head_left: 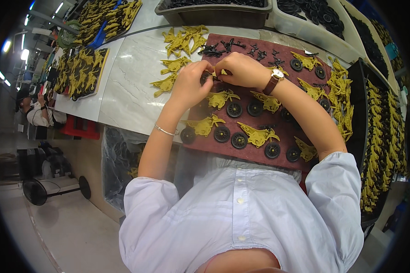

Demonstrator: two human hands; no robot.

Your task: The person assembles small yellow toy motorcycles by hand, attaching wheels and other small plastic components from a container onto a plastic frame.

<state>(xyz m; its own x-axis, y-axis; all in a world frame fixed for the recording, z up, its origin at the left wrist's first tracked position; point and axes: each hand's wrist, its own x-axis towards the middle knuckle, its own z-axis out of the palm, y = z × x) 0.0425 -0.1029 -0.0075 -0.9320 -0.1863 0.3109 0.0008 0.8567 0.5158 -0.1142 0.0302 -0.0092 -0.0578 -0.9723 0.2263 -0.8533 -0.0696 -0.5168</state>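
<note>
Over the far left part of a dark red mat, my two hands meet with fingertips almost touching. My left hand is closed in a pinch on a black wheel, mostly hidden by the fingers. My right hand is also closed, pinching a yellow toy motorbike body of which only a little shows. Nearer me on the mat lie more yellow bodies, one just below my hands and another closer, with black spoked wheels beside them.
Small black parts lie along the mat's far edge. Yellow bodies are heaped left and right. Behind stand a grey bin and a white bin of black parts. A black crate stands right. Another person sits far left.
</note>
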